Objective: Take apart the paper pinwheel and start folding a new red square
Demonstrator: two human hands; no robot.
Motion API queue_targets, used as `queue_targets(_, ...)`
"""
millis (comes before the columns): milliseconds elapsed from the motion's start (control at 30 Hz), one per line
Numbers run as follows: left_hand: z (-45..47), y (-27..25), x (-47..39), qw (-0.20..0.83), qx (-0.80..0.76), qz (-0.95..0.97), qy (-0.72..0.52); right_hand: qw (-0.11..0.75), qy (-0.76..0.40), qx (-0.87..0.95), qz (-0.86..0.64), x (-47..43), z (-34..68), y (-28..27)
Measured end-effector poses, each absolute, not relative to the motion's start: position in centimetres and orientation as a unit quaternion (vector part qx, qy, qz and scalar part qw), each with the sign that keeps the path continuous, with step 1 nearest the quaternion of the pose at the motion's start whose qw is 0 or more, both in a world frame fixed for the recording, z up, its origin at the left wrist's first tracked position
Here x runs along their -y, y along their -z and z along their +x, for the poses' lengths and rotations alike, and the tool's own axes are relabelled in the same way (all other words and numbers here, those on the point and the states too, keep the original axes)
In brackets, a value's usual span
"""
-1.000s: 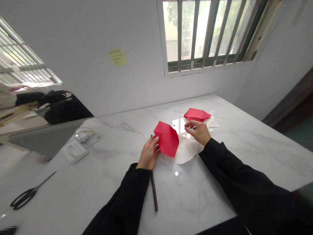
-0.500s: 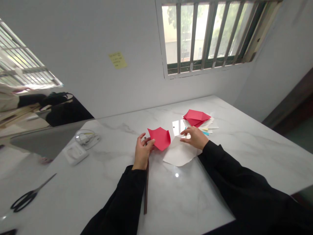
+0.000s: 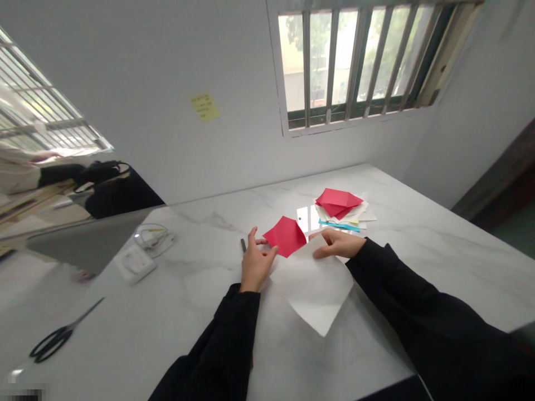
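Observation:
My left hand (image 3: 258, 262) pinches the left corner of a red sheet of paper (image 3: 286, 238), thumb in front and fingers at its edge. The sheet is creased, with its right side curling up. In my right hand (image 3: 339, 245) is a white sheet of paper (image 3: 320, 287), gripped near its upper corner between thumb and fingers. The white sheet hangs tilted towards me over the table, its near corner pointing down. Most of a dark thin stick (image 3: 243, 245) is hidden behind my left hand and arm.
Folded red paper (image 3: 337, 201) tops a pile of white sheets, with a blue strip (image 3: 339, 225) at the pile's front. Black-handled scissors (image 3: 62, 334) lie at left, near a white box (image 3: 134, 263) and a coiled cable (image 3: 152, 238). A barred window is above the marble table (image 3: 200, 289).
My right hand has pulled the white sheet up and towards me, so more of it shows. The red sheet and my left hand have shifted slightly right.

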State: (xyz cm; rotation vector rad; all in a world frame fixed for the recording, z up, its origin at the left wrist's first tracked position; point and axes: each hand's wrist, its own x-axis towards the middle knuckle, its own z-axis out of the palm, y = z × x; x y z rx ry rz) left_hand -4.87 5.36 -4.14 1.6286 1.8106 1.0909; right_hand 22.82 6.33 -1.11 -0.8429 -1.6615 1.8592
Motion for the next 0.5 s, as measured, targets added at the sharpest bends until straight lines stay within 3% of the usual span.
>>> queue_targets(167, -3.7, 3.6, -4.5, 0.122, -0.668, 0.669, -0.304, 0.451, -0.692, 0.433, -0.361, -7.3, 21.5, 2.8)
queue_targets(333, -2.8, 3.6, -4.6, 0.101, -0.669, 0.685, -0.271, 0.417, -0.725, 0.416, -0.357, -6.6, 19.3, 3.7)
queue_targets(500, -3.9, 4.3, -5.0, 0.208, -0.654, 0.65, -0.326, 0.413, -0.73, 0.447, -0.311, -3.5, 14.7, 4.7)
